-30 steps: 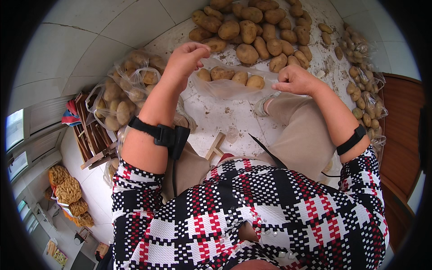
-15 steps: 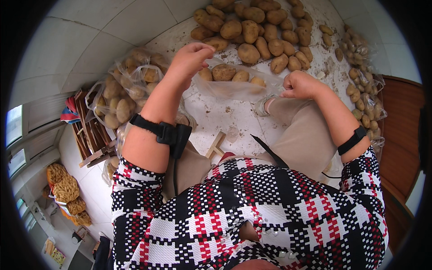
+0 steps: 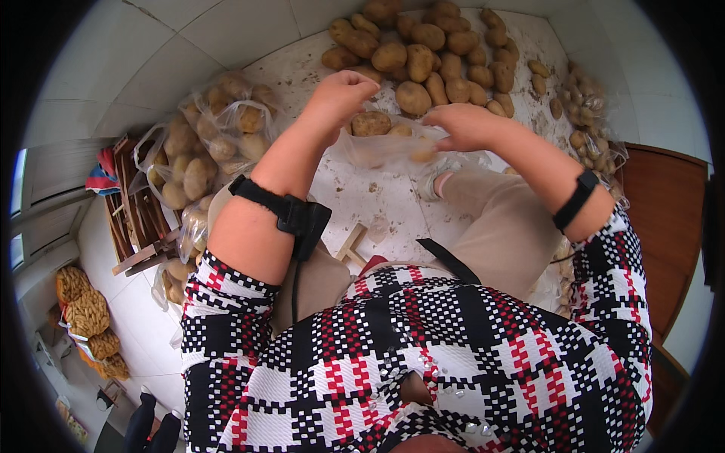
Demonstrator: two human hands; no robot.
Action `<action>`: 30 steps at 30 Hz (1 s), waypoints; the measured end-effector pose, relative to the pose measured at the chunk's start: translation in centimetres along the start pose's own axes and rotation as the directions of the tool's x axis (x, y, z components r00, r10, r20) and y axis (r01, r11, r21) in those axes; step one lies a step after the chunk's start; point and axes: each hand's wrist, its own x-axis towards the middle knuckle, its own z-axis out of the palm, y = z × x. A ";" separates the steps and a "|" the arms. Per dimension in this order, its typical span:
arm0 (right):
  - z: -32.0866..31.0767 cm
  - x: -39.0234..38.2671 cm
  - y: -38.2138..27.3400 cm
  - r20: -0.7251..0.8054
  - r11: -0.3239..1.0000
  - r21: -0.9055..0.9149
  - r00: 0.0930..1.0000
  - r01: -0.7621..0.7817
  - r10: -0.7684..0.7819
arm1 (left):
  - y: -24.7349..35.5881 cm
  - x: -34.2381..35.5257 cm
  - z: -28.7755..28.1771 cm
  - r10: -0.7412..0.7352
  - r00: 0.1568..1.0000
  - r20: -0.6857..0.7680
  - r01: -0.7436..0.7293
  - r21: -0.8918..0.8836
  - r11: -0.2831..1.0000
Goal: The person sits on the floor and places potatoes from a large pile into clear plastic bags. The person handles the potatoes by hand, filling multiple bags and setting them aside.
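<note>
My left hand (image 3: 343, 102), fingers pinched, holds up the left side of a clear plastic bag (image 3: 355, 151) containing several potatoes (image 3: 370, 123). My right hand (image 3: 461, 128) is closed on the bag's right side, fingers curled near the potatoes inside. The bag hangs between my hands, just above the floor and near my feet. Loose potatoes (image 3: 413, 97) are heaped directly behind it.
Filled potato bags line the left (image 3: 181, 166) and right (image 3: 585, 106). A wooden rack (image 3: 132, 219), orange mesh sacks (image 3: 83, 309) and another person's dark-clad legs (image 3: 143, 419) are at left. A brown wooden panel (image 3: 657, 234) stands right, a small wooden piece (image 3: 351, 241) between my legs.
My right hand has moved left and upward, closer to my left hand, narrowing the bag. My left hand shifted slightly right. The other person's legs have come into view at lower left.
</note>
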 end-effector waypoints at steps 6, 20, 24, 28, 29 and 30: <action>5.9 6.0 -2.8 0.234 0.991 -0.081 0.964 -0.108 0.124 | -0.1 0.0 -0.5 -0.009 1.000 -0.005 0.009 -0.025 1.000; 7.0 5.2 -0.1 0.015 0.850 0.516 0.991 0.107 -0.134 | -0.1 -0.1 -0.5 -0.048 0.998 0.027 0.051 -0.088 0.995; 3.9 6.3 6.1 -0.133 0.790 0.613 0.983 -0.020 0.128 | 0.3 -0.1 -0.7 -0.089 0.996 0.020 0.090 -0.086 0.992; 3.4 7.5 10.6 -0.135 0.775 0.580 0.908 -0.252 0.397 | 0.4 0.3 -0.6 -0.104 0.994 0.031 0.107 -0.120 0.987; 3.9 7.7 10.8 -0.068 0.737 0.560 0.866 -0.378 0.495 | 0.4 0.4 -0.7 -0.110 0.993 0.034 0.113 -0.120 0.986; 4.2 7.8 11.0 -0.084 0.814 0.464 0.898 -0.349 0.432 | 0.4 0.4 -0.7 -0.118 0.992 0.038 0.121 -0.120 0.985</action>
